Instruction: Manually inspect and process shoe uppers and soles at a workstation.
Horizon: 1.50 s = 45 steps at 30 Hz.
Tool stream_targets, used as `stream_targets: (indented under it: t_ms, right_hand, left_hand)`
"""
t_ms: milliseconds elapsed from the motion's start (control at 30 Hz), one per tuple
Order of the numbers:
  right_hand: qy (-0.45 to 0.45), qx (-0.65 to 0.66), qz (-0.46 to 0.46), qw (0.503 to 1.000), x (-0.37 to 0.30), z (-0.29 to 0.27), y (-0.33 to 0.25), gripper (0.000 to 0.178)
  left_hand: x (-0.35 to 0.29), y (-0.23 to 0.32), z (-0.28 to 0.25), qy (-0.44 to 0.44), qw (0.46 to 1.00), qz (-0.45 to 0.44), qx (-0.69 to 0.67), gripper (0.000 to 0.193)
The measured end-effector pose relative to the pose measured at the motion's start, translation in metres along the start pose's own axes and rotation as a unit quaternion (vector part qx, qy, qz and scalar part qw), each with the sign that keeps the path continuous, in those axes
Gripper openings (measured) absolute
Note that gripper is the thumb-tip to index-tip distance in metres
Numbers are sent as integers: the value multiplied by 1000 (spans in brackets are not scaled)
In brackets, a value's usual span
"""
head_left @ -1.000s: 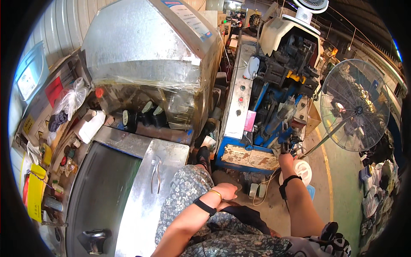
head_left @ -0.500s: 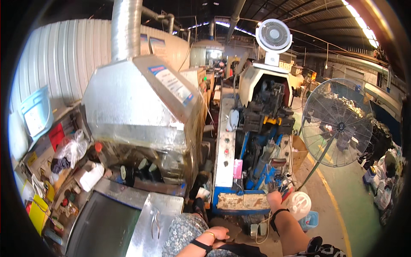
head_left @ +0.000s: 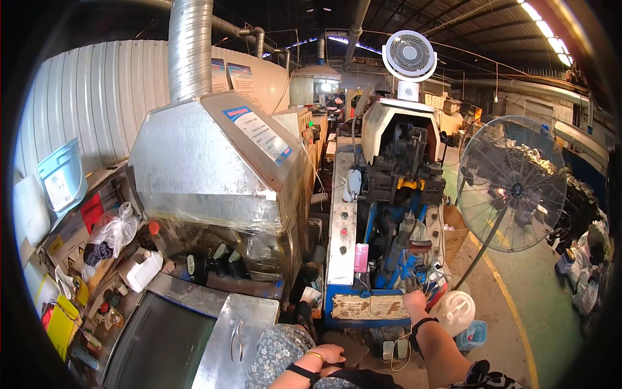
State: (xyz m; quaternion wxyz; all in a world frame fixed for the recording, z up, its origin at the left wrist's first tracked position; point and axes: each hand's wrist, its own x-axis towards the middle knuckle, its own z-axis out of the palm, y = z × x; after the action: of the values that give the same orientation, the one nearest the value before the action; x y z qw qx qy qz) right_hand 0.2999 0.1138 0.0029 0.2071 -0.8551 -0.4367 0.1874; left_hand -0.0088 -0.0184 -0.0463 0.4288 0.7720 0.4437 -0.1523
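since a second ago the view has tilted up. right hand [head_left: 414, 300] now reaches the blue machine [head_left: 379, 259], grasp unclear, among its tools; work looks barely begun. left hand [head_left: 327, 354] rests loosely on the lap.

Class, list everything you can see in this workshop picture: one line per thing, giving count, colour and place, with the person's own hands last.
Metal hood: one, silver, left of centre.
Duct pipe: one, silver, rising from the hood.
Blue machine: one, blue and black, centre.
Standing fan: one, grey, right.
Small fan: one, white, atop the machine.
White jug: one, floor beside the machine.
Pliers: one, on the steel table, lower left.
Blue bin: one, far left.
Left hand: resting on patterned cloth, bottom centre.
Right hand: reaching to the machine's base.
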Motion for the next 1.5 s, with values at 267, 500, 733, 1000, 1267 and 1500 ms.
stream_targets:
  t_ms: [267,500,733,1000,1267,1500]
  right_hand:
    - [19,-15,-16,1000,-4,10,5,35]
    - [4,6,-49,999,26,31,17,36]
    - [-86,-20,4,996,18,21,-17,36]
    - [-28,54,35,998,12,0,3,27]
    - [-40,67,83,994,9,2,2,27]
    - [-41,58,52,996,24,24,-1,32]
  left_hand:
    - [-12,9,3,-3,1000,3,17,57]
    - [-21,11,-1,81,996,37,23,48]
    - [-15,10,-2,66,994,87,17,54]
    - [-16,47,-13,3,988,149,43,56]
    - [-13,42,-16,59,986,138,76,53]
    - [-3,13,-2,50,986,145,63,54]
